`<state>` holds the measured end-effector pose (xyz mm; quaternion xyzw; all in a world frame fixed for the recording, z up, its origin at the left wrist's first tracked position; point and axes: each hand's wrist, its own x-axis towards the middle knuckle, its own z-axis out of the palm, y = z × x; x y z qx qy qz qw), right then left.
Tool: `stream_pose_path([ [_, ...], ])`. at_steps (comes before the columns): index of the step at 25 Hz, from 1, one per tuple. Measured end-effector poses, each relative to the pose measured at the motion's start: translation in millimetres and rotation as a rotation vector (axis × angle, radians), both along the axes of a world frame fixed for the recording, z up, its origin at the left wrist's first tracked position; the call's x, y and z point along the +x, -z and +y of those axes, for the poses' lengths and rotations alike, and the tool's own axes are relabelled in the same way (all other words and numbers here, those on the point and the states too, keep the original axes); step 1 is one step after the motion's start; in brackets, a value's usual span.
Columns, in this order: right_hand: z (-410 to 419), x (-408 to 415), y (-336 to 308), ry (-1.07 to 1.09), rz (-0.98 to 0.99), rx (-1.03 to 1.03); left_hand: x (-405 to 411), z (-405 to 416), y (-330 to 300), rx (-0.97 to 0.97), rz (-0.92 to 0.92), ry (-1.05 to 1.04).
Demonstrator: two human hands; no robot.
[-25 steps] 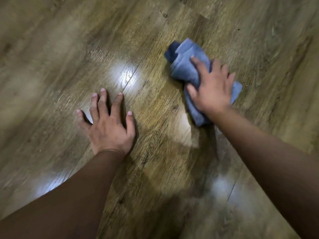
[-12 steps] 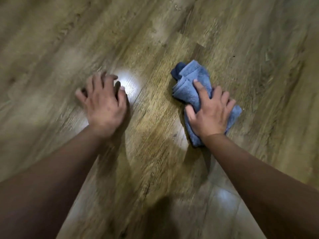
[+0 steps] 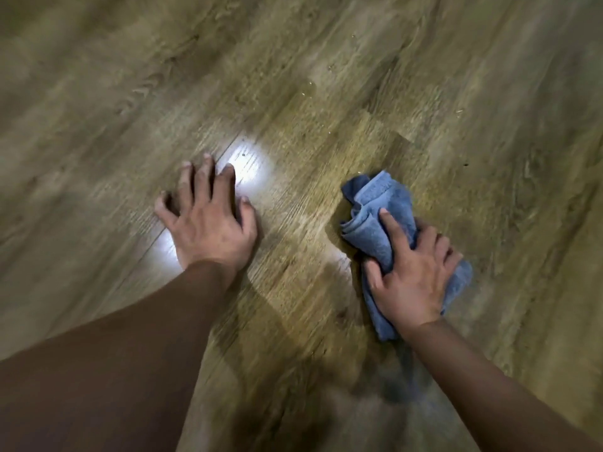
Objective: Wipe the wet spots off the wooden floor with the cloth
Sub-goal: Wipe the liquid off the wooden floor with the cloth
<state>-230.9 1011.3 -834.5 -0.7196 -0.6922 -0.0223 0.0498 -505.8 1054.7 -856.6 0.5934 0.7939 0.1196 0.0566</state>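
Right hand gripping bunched blue cloth against wooden floor, left hand flat, fingers spread, droplets beyond.

A crumpled cloth of dusty, faded blue, darker navy in its folds and along its far edge, lies on a wooden floor of olive-brown and tan planks streaked with darker brown grain that runs diagonally. Left of the cloth, a bright white glare washes out the grain beside a thin dark plank seam, while the board nearest the cloth shows a warmer, golden-brown tone than the greyer, paler planks farther left. Beyond the cloth, small pale glinting droplets speckle the brown boards, and a dark shadow covers the planks on its near side.
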Motion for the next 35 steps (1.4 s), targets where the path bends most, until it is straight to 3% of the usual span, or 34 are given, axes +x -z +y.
stream_pose_path([
  [4,65,-15,-6,-0.148,-0.051,0.005,1,1,-7,-0.04,0.012,-0.017],
  [10,229,-91,-5,-0.068,-0.024,0.004,2,3,-8,-0.07,0.057,-0.011],
  [13,256,-111,-4,-0.044,-0.025,0.004,0,3,-8,-0.078,0.069,-0.004],
  [17,207,-112,-7,-0.167,-0.042,0.025,1,3,-8,-0.077,0.081,-0.015],
  [23,6,-80,-11,-0.258,0.059,-0.164,1,2,-6,-0.065,0.061,-0.021],
  [27,5,-21,-17,-0.317,0.001,-0.178,2,4,-6,-0.066,0.023,-0.014],
  [31,114,29,-17,-0.019,-0.043,-0.095,2,5,-5,-0.056,0.028,-0.013],
  [35,201,-6,-9,0.362,-0.009,-0.038,-1,3,-3,-0.068,0.027,-0.005],
])
